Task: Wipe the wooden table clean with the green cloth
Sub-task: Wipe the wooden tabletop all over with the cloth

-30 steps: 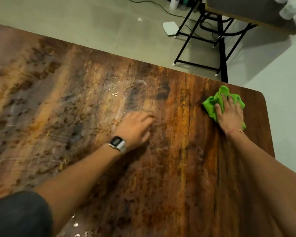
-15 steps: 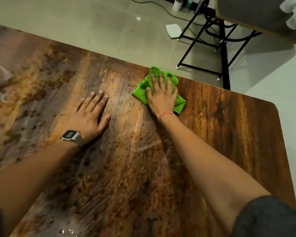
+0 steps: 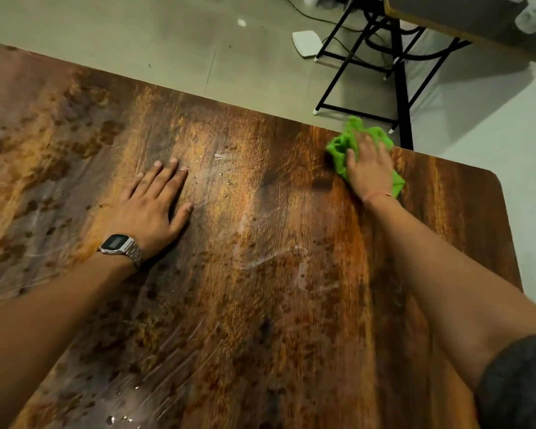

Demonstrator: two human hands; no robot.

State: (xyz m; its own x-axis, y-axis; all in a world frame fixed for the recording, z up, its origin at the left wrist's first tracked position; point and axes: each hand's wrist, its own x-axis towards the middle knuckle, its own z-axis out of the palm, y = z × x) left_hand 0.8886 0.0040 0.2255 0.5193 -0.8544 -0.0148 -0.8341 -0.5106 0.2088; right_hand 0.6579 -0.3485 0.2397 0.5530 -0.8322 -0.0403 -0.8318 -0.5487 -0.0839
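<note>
While the right hand presses flat on the green cloth, its grip is spread rather than closed: the fingers lie fanned over the bunched fabric and pin it to the table instead of pinching it. This hand is a little blurred. The cloth sits near the table's far edge, toward its rounded far right corner, with crumpled folds poking out beyond the fingertips and another bit of green showing beside the wrist, where a thin red thread is tied. The left hand lies palm down on bare wood nearer the middle of the table, well apart from the cloth; its grip is wide and holds nothing, fingers straight and close together, thumb out to the side. A silver digital watch is on that wrist. Small water droplets dot the wood just beyond the left fingertips, between the two hands, and pale wet streaks curve across the surface closer to the person. More droplets glint at the near edge of the view. A dark sleeve covers the right upper arm. Beyond the table is a pale tiled floor, where a black metal frame stands with a white flat object lying beside its foot.
</note>
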